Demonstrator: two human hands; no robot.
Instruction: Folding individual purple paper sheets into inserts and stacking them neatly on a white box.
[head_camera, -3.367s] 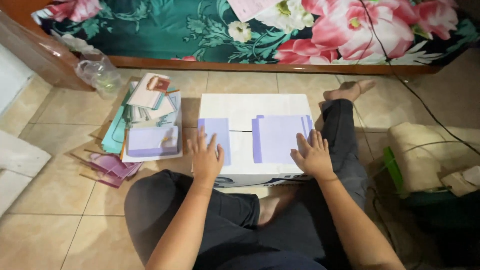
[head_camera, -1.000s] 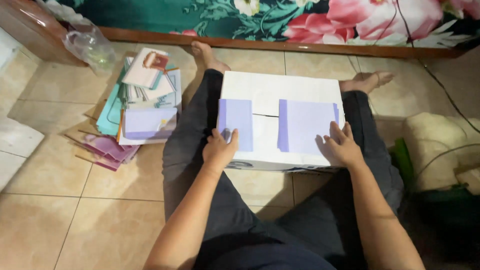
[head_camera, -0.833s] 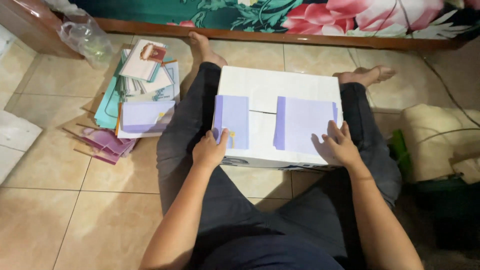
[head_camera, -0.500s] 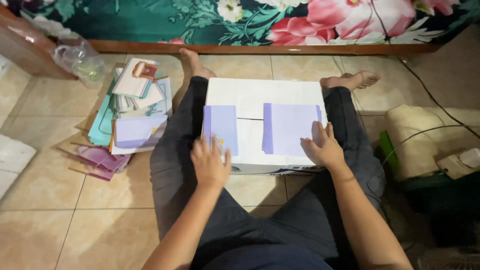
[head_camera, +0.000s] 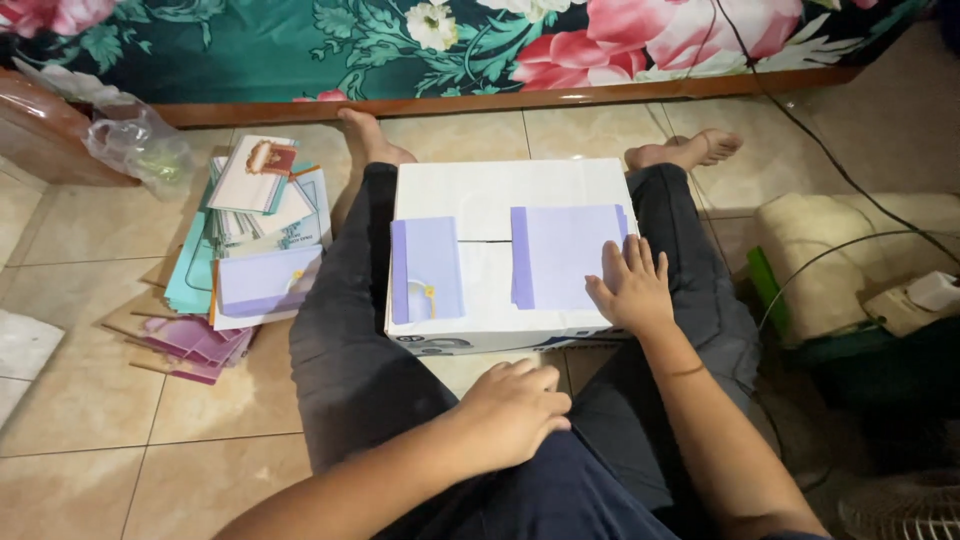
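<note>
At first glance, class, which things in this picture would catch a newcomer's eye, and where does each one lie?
The white box stands out most, resting between the seated person's legs with two lilac paper stacks on top. The right hand lies flat on the larger stack; the left hand rests on the lap. A heap of cards and envelopes lies on the tiled floor left of the box.

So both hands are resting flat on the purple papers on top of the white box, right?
Not quite. In the head view only the right hand rests on the larger purple paper on the white box. The left hand is off the box, down by the lap.
</note>
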